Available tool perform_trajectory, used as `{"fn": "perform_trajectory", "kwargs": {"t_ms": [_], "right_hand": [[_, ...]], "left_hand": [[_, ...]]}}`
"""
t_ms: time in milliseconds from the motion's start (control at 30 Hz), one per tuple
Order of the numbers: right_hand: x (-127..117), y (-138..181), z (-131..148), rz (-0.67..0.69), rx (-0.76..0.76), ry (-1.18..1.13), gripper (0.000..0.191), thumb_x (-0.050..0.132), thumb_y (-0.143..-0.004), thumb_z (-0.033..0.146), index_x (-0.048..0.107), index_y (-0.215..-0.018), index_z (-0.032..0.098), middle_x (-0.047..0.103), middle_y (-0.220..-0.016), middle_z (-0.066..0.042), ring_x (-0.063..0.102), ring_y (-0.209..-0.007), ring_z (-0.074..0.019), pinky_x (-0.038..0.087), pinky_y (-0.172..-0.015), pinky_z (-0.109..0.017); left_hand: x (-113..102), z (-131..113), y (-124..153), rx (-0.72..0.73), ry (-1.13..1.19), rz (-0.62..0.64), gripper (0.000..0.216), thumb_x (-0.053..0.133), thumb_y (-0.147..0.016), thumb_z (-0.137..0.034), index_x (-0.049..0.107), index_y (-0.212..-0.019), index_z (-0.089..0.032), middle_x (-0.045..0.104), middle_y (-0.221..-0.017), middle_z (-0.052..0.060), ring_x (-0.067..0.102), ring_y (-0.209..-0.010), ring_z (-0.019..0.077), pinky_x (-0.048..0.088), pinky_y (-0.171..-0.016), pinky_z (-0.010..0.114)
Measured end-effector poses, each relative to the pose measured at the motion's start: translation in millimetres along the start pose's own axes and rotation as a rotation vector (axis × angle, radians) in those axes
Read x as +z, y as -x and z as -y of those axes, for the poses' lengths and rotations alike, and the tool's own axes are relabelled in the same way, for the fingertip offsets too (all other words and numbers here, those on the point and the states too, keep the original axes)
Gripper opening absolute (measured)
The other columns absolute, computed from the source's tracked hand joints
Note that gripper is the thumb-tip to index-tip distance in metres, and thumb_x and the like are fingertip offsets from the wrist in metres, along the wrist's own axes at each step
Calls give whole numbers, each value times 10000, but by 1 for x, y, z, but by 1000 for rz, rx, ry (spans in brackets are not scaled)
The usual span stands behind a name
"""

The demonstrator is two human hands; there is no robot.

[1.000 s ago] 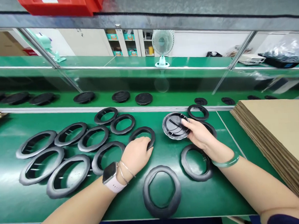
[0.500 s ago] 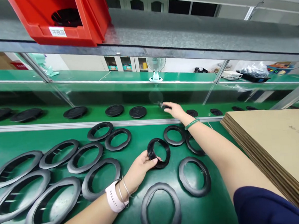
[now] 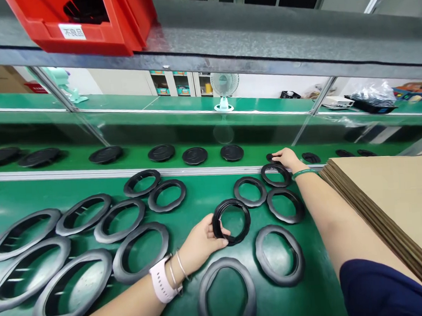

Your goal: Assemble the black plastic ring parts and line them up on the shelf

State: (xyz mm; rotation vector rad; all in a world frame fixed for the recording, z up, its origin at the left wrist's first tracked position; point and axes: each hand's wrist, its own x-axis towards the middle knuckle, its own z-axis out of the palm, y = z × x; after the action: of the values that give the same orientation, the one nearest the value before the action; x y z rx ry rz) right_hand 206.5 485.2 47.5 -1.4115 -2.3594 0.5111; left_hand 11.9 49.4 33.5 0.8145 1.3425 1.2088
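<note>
My left hand point(image 3: 201, 241) is closed on the near edge of a black plastic ring point(image 3: 232, 221) and holds it tilted just above the green mat point(image 3: 199, 196). My right hand point(image 3: 286, 158) reaches far forward over the metal rail to the conveyor belt. Its fingers are stretched out and rest on a small black disc point(image 3: 269, 157) that is mostly hidden under them. A flat black disc point(image 3: 232, 152) lies on the belt left of that hand. Three black rings point(image 3: 250, 191) lie just under my right forearm.
Several larger grey-black rings point(image 3: 83, 220) cover the mat's left half, and two more point(image 3: 279, 253) lie near the front. A row of black discs point(image 3: 161, 152) sits on the belt. A cardboard stack point(image 3: 393, 191) fills the right side. A red bin point(image 3: 83, 23) stands on the overhead shelf.
My right hand carried the assembled disc from the mat to the belt, left it there and moved right to another disc. My left hand lifted a ring off the mat and holds it.
</note>
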Motion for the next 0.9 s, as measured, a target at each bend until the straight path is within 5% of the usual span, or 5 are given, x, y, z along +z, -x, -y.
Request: {"fn": "perform_trajectory", "kwargs": {"t_ms": [133, 300, 500, 633, 900], "right_hand": [[4, 8, 0, -124, -42, -100, 79, 786, -777, 50, 781, -831, 107, 699, -922, -102, 645, -900, -249, 476, -873, -310], [-10, 39, 49, -304, -115, -241, 70, 761, -843, 127, 772, -911, 111, 671, -959, -85, 625, -901, -227, 471, -834, -307], [-14, 173, 140, -172, -595, -501, 114, 781, -834, 101, 784, -883, 204, 629, -809, -12, 591, -784, -194, 462, -737, -299], [7, 245, 167, -46, -730, -409, 159, 740, -855, 23, 764, -910, 170, 611, -806, -23, 577, -760, -184, 457, -690, -288], [41, 253, 161, -127, -959, -257, 121, 591, -1012, 152, 698, -961, 125, 602, -841, -68, 559, -770, -212, 459, -697, -319]], "left_hand": [[-3, -1, 2, 1, -49, 23, 518, 846, -630, -310, 516, -995, -145, 704, -1030, 125, 673, -944, 237, 536, -892, 372], [-6, -6, 5, -7, -161, 37, 460, 833, -660, -367, 609, -975, -117, 699, -1066, 137, 671, -963, 257, 525, -923, 392], [-3, -2, 2, 37, -87, -10, 454, 828, -643, -299, 531, -952, -149, 715, -1009, 115, 679, -979, 269, 524, -935, 409], [1, 5, -1, 97, -22, -55, 639, 853, -607, -251, 470, -1111, -168, 706, -1023, 83, 676, -999, 283, 534, -941, 449], [8, 2, 0, 99, -6, -45, 734, 870, -626, -285, 510, -1249, -137, 617, -1272, 124, 594, -1167, 321, 486, -1028, 468]]}}
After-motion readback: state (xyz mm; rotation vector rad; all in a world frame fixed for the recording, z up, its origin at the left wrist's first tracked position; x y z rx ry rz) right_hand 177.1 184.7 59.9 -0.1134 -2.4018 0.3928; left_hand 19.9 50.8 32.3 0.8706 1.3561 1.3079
